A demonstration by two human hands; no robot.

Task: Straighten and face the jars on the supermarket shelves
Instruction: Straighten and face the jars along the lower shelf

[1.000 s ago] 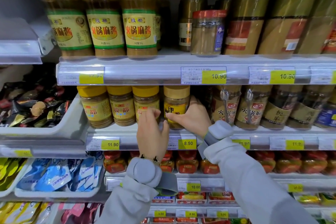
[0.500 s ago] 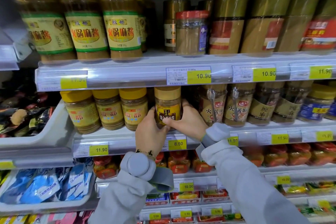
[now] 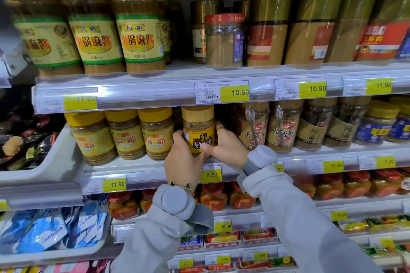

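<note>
A jar [image 3: 198,127] with a tan lid and a yellow label is held upright on the second shelf [image 3: 299,155], at its front edge above the 8.50 tag [image 3: 210,174]. It is gripped from both sides. The left hand [image 3: 183,159] is curled round the jar's left side, with the thumb laid across the lower front of the label. The right hand [image 3: 226,145] is wrapped round the right side, fingers hidden behind the jar and thumb pressed across the label's bottom edge, where the two thumbs nearly meet. The label's dark panel with its characters is turned towards the camera.

Just left of the jar, three yellow-lidded jars [image 3: 126,135] are set in a row, labels forward. To the right, two jars with spoons [image 3: 266,128] strapped to their fronts are seen, then darker jars [image 3: 326,126] and blue-labelled jars [image 3: 377,124] towards the edge.

On the top shelf [image 3: 155,93], three tall jars [image 3: 139,26] with yellow lids are lined up at the left; a red-lidded jar [image 3: 224,41] is placed in the middle, and gold-lidded jars [image 3: 310,29] fill the right, some with labels turned sideways.

Grey sleeves [image 3: 299,217] and grey wrist bands [image 3: 175,200] are worn on both arms. Below, red jars [image 3: 213,197] are shelved, and blue packets [image 3: 51,230] are heaped in a tray at the lower left.
</note>
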